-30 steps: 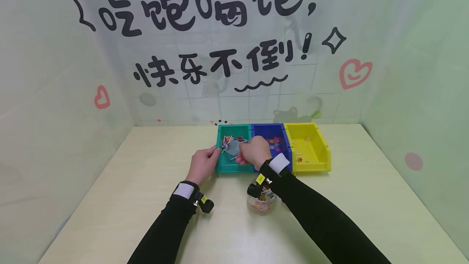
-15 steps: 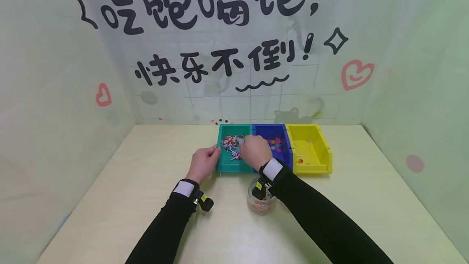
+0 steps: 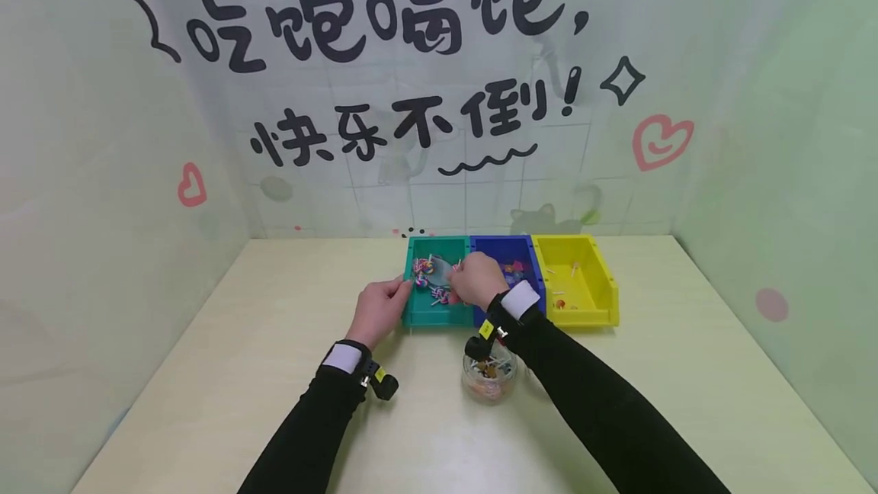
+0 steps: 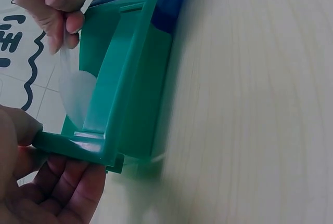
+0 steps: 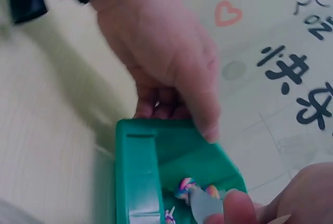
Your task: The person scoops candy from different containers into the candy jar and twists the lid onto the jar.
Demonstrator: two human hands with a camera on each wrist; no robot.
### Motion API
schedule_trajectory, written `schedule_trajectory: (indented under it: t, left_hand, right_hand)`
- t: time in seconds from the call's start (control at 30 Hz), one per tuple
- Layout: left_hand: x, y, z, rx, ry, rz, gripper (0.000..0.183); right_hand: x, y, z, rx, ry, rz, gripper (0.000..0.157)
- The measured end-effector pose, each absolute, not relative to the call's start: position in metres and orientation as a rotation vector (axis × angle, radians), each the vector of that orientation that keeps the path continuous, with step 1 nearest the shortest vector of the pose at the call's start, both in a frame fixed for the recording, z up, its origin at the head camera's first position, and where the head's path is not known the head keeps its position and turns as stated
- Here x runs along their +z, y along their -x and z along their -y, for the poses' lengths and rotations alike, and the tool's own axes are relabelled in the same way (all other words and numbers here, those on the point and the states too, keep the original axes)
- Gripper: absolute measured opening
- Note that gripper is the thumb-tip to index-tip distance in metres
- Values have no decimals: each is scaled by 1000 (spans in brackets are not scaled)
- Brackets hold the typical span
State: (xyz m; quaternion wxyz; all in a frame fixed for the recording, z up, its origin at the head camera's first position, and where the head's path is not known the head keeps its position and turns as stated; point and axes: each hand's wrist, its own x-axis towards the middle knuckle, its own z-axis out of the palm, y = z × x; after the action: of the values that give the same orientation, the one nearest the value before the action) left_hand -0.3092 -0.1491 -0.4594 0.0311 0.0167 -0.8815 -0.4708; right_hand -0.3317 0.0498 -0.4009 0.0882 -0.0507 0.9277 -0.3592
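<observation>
My left hand [image 3: 378,311] grips the left side wall of the green bin [image 3: 439,317], thumb on the inside and fingers curled beneath the rim in the left wrist view. My right hand [image 3: 478,280] pinches the handle of a translucent spoon [image 4: 78,91] over that bin. The spoon's bowl lies among striped mini lollipops [image 3: 423,268] in the green bin. In the right wrist view a few lollipops [image 5: 186,188] show beside the spoon bowl [image 5: 204,206]. My right fingers hide part of the handle and the bin's right side.
A blue bin [image 3: 501,245] with small colourful pieces adjoins the green one. Right of it stands a yellow bin [image 3: 583,317] holding a few small bits. A clear round jar [image 3: 489,386] of mixed small sticks and pieces stands in front, partly under my right wrist.
My right hand turned the spoon on edge half a second ago, and now its bowl shows broadly again. The lollipops around it have shifted. My left hand keeps its place on the bin.
</observation>
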Motion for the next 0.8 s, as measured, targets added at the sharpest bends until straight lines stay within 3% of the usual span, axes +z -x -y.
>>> schedule_trajectory:
  t: [0.23, 0.43, 0.6, 0.8]
  left_hand:
    - [-459, 310, 149, -1466, -43, 2708, 43]
    - [-460, 310, 150, -1481, -70, 2716, 44]
    - [-461, 310, 151, -1480, -79, 2724, 43]
    - [-460, 310, 151, -1484, -71, 2736, 45]
  right_hand:
    - [-405, 328, -40, -735, 393, -2941, 40]
    - [-407, 327, -40, -808, 308, -2948, 46]
    - [-408, 327, -38, -565, 488, -3089, 34]
    - [-402, 336, -47, -1066, 206, -2706, 38]
